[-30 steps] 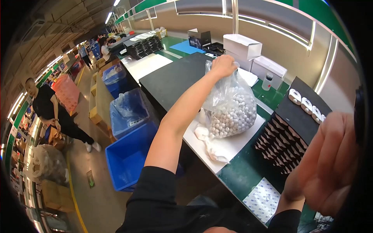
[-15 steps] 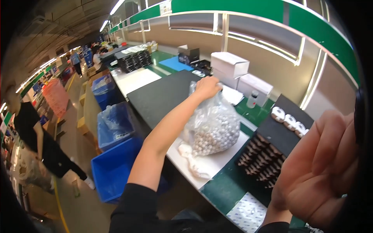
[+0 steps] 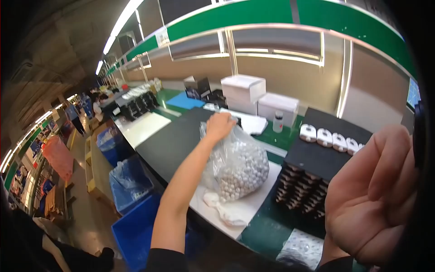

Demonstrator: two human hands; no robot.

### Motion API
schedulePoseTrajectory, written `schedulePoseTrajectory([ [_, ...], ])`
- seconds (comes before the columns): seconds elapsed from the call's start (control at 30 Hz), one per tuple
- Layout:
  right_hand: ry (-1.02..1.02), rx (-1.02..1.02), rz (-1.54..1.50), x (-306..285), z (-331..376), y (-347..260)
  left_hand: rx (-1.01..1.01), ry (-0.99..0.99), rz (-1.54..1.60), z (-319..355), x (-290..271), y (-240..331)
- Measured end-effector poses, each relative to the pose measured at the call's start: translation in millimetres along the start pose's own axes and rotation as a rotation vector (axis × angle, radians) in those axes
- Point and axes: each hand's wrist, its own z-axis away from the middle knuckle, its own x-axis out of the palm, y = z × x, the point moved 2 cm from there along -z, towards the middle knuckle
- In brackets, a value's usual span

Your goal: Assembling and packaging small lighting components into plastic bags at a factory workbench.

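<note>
My left hand (image 3: 220,126) is closed around the gathered top of a clear plastic bag (image 3: 244,165), filled with many small whitish round pieces. The bag rests on a white sheet (image 3: 260,192) on the green bench. A crumpled white cloth-like item (image 3: 226,213) lies against the bag's near side. Close to the camera at the right, my right hand (image 3: 369,199) is raised with its fingers curled and pressed together. Whatever those fingertips may hold is hidden at the dark picture edge.
Right of the bag, stacked black trays (image 3: 301,186) carry white parts (image 3: 324,137). White boxes (image 3: 244,90) and a small bottle (image 3: 277,122) stand behind. A black mat (image 3: 174,138) lies left; blue bins (image 3: 136,235) line the bench. A person in black (image 3: 54,245) is at lower left.
The view has turned, so the bench scene sits further left and lower. My left hand still grips the bag; my right hand stays raised. The person in black has shifted toward the lower edge.
</note>
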Motion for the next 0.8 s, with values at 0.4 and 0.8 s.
schedulePoseTrajectory([
  [0.4,-0.089,0.177,0.328,17,-8,32,-0.031,-0.039,-0.046,4,0,-12],
  [0.8,-0.136,0.173,0.502,1,-7,5,0.046,-0.084,-0.011,-6,-10,-8],
])
